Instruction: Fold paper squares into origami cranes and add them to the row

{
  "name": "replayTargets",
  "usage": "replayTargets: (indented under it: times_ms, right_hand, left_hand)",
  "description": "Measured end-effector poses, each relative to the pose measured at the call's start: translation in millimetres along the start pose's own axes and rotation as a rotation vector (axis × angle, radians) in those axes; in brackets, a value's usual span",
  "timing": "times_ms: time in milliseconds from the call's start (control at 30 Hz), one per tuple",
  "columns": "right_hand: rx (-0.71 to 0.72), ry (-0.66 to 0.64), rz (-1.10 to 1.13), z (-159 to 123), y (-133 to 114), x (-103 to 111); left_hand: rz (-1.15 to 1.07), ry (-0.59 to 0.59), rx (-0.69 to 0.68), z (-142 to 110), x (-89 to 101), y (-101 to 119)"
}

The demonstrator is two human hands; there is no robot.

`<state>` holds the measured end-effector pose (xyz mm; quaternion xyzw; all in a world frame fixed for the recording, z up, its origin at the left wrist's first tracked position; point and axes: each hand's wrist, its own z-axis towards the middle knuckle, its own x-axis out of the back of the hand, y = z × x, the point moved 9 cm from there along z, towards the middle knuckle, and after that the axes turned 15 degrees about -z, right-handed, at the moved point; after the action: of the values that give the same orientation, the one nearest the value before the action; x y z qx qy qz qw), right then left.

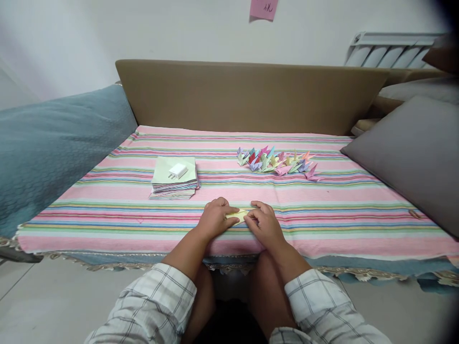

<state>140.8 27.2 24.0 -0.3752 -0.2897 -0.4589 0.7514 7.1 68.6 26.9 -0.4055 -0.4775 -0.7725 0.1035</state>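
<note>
Between my two hands lies a small folded piece of yellow paper (237, 216), low over the striped cloth near the front edge. My left hand (217, 217) grips its left end between thumb and fingers. At the right end, my right hand (264, 221) pinches the paper with its fingertips. Part of the paper is hidden under my fingers. Beyond my hands to the right is a cluster of folded paper cranes (276, 161) in many colours. To the left stands a stack of square paper sheets (174, 184), with a white plug adapter (178, 170) on top.
A striped cloth (107, 210) covers the seat. Behind it rises a brown backrest (247, 95). A blue cushioned armrest (64, 143) bounds the left side, and a grey pillow (412, 157) the right. A small brown object (415, 214) lies near the pillow.
</note>
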Motion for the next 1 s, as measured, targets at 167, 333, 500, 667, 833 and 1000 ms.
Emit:
replayTargets:
  times_ms: [167,333,500,667,833,1000]
  right_hand:
    - [0.129,-0.017,-0.009,3.0,-18.4,-0.4]
    - [0.133,-0.066,-0.008,5.5,-22.9,-10.8]
    - [0.176,-0.037,-0.008,5.7,-28.9,-9.5]
    - [0.243,-0.01,0.008,6.1,-40.8,-3.7]
    - [0.232,-0.053,0.018,6.6,-41.4,-7.7]
    - [0.239,-0.062,0.02,5.7,-40.3,-11.0]
  left_hand:
    - [-0.016,0.019,-0.024,-0.9,1.1,0.0]
    - [-0.112,0.063,-0.03,-3.8,5.9,-3.4]
    - [-0.161,0.165,0.074,-8.8,21.4,-19.9]
    - [-0.091,0.139,0.165,-11.6,27.4,-29.3]
    - [-0.092,0.121,0.216,-11.2,31.7,-28.6]
    - [-0.049,0.114,0.255,-13.7,36.3,-30.9]
